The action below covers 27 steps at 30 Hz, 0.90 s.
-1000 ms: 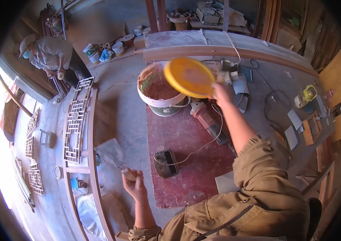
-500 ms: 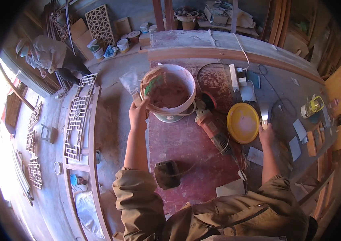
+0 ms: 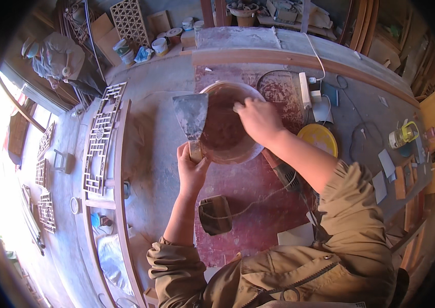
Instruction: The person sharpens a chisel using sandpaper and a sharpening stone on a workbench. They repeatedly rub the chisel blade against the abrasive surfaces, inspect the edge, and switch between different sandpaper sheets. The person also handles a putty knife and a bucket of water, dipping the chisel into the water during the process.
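My left hand (image 3: 192, 172) is closed round the handle of a wide scraper (image 3: 192, 114), its grey smeared blade pointing up at the left rim of a bucket (image 3: 229, 83). Reddish-brown paste (image 3: 221, 134) coats the inside of this bucket. Over its right side reaches my right hand (image 3: 259, 120), fingers curled closed. The putty knife it held a moment ago is now mostly hidden by the hand and the bucket. Under my right forearm, partly covered, lie an angle grinder (image 3: 284, 174) and a yellow round lid (image 3: 325, 135).
A dark box-like thing (image 3: 215, 215) with a cord lies on the red tabletop (image 3: 248, 228). Behind it are a power strip (image 3: 305, 91) and cables. A lattice panel (image 3: 103, 138) leans to the left. Another person (image 3: 63, 59) bends over at the far left.
My right hand has lifted the putty knife from beside the yellow lid and swung left over the bucket. The left hand has moved slightly right and down, turning the scraper's blade upright.
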Motion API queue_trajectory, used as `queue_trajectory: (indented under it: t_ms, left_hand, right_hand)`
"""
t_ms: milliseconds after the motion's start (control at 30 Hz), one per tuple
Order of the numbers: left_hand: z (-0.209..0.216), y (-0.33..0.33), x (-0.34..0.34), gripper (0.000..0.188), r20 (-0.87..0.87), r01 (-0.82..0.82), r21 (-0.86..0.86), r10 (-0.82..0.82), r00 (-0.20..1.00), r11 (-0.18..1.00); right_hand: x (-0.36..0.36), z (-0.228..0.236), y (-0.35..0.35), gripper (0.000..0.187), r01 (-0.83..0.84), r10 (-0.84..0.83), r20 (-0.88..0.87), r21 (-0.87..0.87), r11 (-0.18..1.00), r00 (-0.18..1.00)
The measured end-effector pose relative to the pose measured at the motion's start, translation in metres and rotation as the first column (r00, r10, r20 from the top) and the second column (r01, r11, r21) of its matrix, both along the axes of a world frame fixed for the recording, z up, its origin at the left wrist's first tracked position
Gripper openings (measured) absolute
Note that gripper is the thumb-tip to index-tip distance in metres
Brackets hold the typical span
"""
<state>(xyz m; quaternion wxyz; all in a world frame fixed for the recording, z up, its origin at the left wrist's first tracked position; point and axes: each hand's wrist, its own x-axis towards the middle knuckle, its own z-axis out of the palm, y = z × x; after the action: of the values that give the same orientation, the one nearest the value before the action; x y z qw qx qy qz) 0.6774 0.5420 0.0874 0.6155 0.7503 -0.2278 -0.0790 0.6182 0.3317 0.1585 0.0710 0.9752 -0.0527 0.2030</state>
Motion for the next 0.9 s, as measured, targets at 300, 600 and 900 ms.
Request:
queue_trajectory:
  t_ms: [300, 600, 900]
  left_hand:
    - [0.011, 0.004, -0.015, 0.033, 0.197, 0.029, 0.113, -0.051, 0.979, 0.993]
    - [0.022, -0.009, -0.02, 0.033, 0.223, 0.021, 0.169, -0.059, 0.973, 0.985]
    - [0.025, -0.008, -0.015, 0.037, 0.218, -0.001, 0.166, -0.036, 0.975, 0.986]
  right_hand:
    - [0.021, -0.066, 0.01, 0.022, 0.102, -0.121, -0.207, -0.101, 0.99, 0.971]
    - [0.014, -0.084, -0.004, 0.016, 0.249, -0.172, -0.184, 0.601, 0.76, 0.968]
    - [0.009, -0.078, 0.009, 0.018, 0.261, -0.038, -0.423, 0.625, -0.736, 0.905]
